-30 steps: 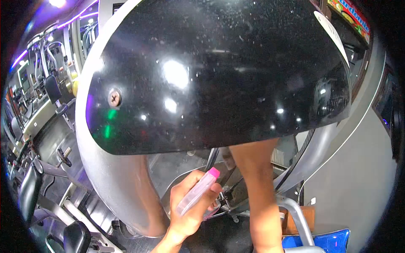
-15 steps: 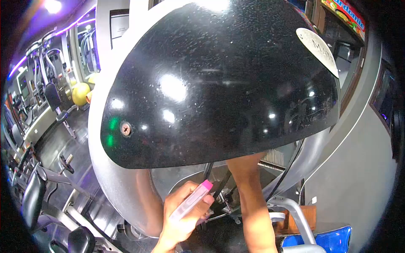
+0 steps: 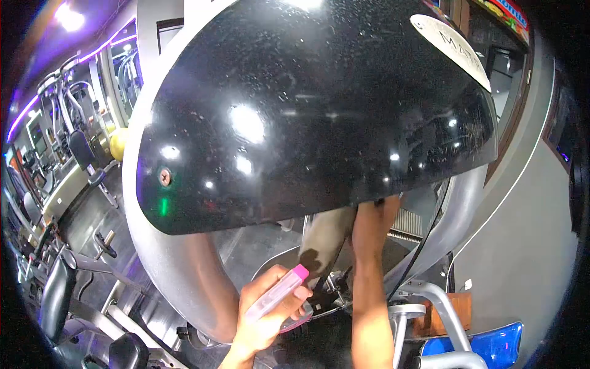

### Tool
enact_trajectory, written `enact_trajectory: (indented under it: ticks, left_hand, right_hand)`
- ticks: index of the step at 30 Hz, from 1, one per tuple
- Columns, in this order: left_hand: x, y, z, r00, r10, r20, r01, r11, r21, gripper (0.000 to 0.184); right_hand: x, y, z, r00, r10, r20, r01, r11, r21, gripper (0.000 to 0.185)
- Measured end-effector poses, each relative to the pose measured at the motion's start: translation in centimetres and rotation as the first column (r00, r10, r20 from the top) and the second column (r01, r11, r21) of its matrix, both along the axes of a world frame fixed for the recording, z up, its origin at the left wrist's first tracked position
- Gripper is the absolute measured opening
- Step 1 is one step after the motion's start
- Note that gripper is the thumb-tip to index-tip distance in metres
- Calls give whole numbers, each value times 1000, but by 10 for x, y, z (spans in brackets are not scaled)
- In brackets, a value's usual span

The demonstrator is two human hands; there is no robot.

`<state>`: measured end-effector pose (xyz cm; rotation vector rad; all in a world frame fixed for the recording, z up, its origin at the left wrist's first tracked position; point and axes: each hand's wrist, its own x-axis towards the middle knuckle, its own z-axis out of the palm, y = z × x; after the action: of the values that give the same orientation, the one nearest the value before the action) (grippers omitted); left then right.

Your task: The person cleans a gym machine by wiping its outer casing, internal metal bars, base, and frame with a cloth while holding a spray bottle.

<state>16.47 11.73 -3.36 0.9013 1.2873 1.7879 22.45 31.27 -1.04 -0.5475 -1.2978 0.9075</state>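
My left hand (image 3: 267,307) is closed around a spray bottle (image 3: 278,295) with a pale, translucent head and a bright pink nozzle tip. The tip points up and to the right, below a large glossy black panel (image 3: 307,141). Specks and light reflections cover the panel, which has a screw (image 3: 165,178) at its lower left and an oval badge (image 3: 452,52) at its upper right. My right forearm (image 3: 372,295) reaches up to the panel's lower edge. Behind that edge my right hand is mostly hidden, so its fingers do not show.
A thick silver frame (image 3: 190,277) curves around the panel. Beneath it stands a pale post-like part (image 3: 329,237) with a shadow on it. Gym machines (image 3: 58,289) and a yellow ball (image 3: 118,144) are at left. At lower right are a blue seat (image 3: 491,344) and a wooden box (image 3: 452,312).
The panel sits slightly higher and further left in view. The pale post-like part has come into sight beside my right forearm. My left hand keeps its grip on the spray bottle.
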Motion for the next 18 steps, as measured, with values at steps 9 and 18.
enact_trajectory:
  ticks: [9, 18]
  left_hand:
    - [-2, -3, -3, 998, -62, 3, 62, 998, 0, 12]
    - [14, -23, -45, 996, -69, 63, 78, 985, -156, 18]
  right_hand:
    - [8, -1, 3, 899, 365, 242, -339, 930, -145, 34]
    - [69, -32, -187, 811, 516, 276, -402, 834, -379, 35]
